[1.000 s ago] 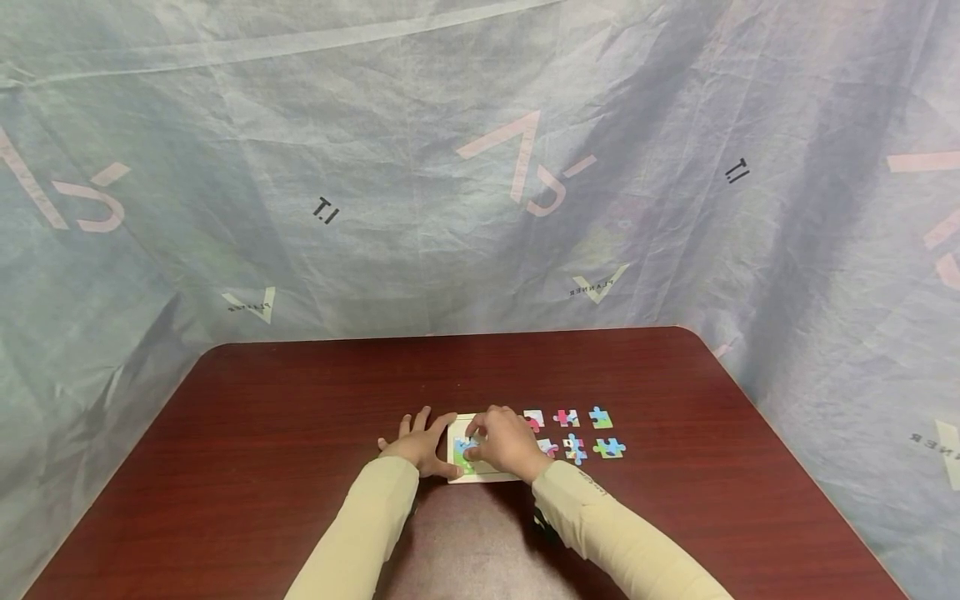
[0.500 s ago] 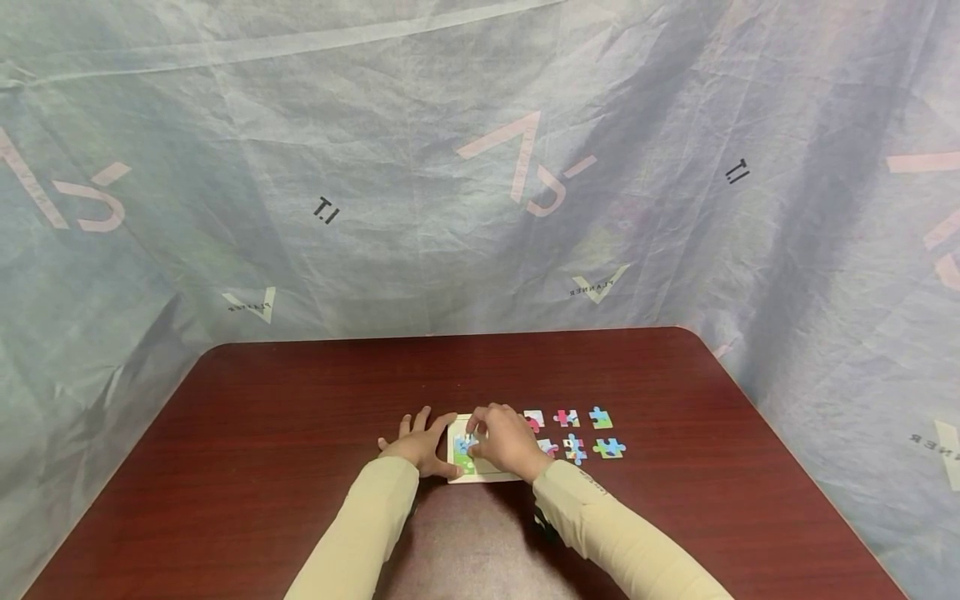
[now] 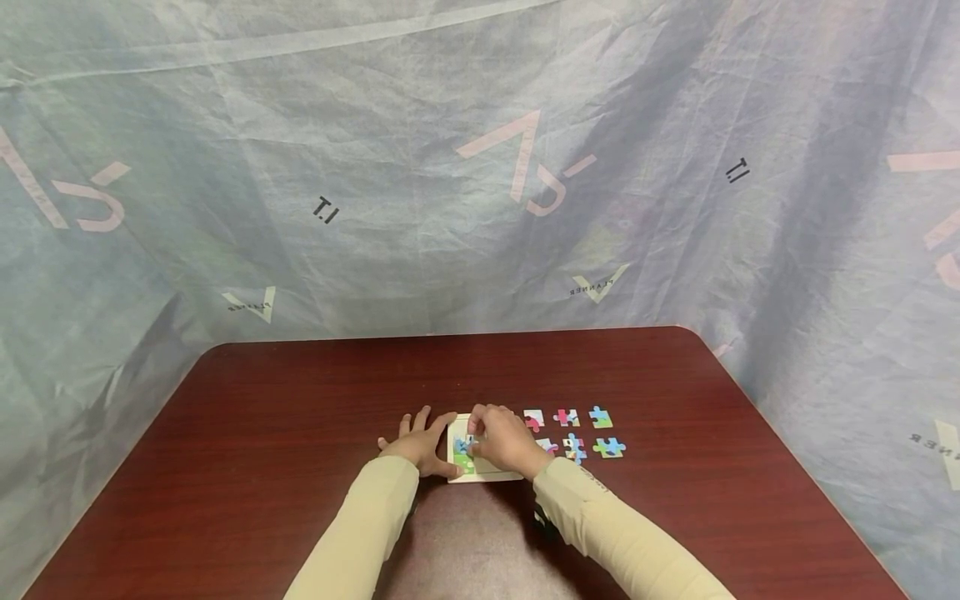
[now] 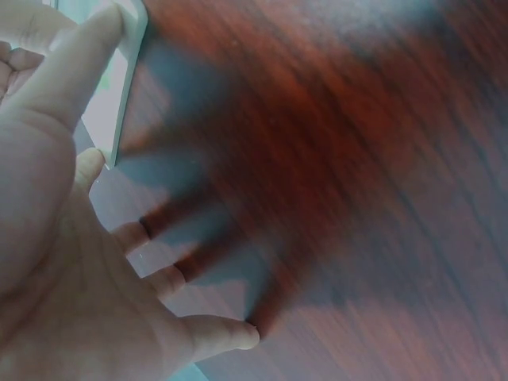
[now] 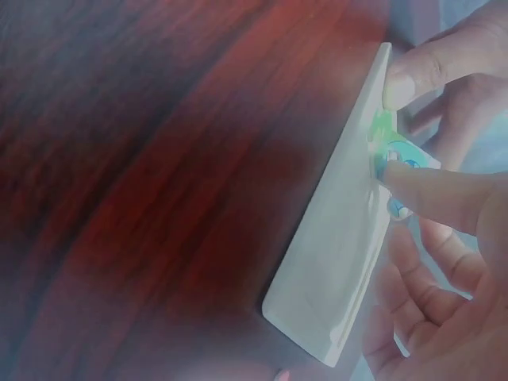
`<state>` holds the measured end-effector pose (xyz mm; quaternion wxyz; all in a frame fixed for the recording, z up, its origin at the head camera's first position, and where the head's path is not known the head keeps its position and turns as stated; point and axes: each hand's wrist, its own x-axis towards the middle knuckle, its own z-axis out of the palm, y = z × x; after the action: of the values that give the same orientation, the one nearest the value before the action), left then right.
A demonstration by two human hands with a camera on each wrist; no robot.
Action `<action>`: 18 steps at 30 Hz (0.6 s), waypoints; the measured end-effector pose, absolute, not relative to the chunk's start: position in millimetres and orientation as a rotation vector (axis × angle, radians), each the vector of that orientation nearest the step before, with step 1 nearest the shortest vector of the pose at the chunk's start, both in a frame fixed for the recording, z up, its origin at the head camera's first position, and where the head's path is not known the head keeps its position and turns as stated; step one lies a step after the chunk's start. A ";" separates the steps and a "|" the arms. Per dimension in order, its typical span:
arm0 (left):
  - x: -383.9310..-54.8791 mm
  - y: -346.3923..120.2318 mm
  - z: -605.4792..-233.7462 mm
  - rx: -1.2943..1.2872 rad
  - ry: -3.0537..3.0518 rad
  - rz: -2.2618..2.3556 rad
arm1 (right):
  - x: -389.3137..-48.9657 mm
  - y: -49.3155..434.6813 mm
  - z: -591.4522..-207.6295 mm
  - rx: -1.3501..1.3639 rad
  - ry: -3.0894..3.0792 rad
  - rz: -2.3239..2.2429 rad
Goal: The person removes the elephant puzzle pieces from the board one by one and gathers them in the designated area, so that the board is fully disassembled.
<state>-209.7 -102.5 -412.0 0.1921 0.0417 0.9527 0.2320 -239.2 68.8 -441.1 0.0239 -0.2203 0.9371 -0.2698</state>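
Observation:
A pale puzzle tray [image 3: 498,477] lies on the table between my hands, with green and blue picture pieces in its left end. My left hand [image 3: 420,447] spreads its fingers at that end, thumb on the near corner and index finger at the far one; the other fingertips rest on the tabletop. Over the tray, my right hand [image 3: 510,442] pinches a blue-and-white puzzle piece [image 5: 409,151] between thumb and fingers, low beside the green part. The right wrist view shows the bare bed [image 5: 325,254] of the tray's other end; the hand hides part of it in the head view.
To the right of the tray lie several loose jigsaw pieces in two rows, among them a red-and-white one [image 3: 567,417], a blue-green one [image 3: 601,417] and a green-blue one [image 3: 609,448]. A grey cloth [image 3: 420,167] hangs behind the dark red table [image 3: 300,392].
The right hand's fingertips shift very slightly over the left part of the tray, the piece turning a little between them. The left hand and the loose pieces stay put.

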 end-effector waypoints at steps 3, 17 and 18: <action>-210.0 -102.3 -412.5 0.120 2.677 0.651 | -238.9 69.5 -439.0 -0.700 2.893 -0.842; -212.6 -101.7 -415.2 0.081 2.668 0.638 | -247.6 75.3 -435.9 -0.670 2.756 -1.024; -212.8 -101.7 -415.3 0.077 2.666 0.633 | -247.8 75.8 -434.6 -0.655 2.740 -1.047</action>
<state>-212.8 -101.7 -415.3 0.1988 0.0276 0.9531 0.2264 -247.8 75.8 -434.6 0.0679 -0.2174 0.9095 -0.3477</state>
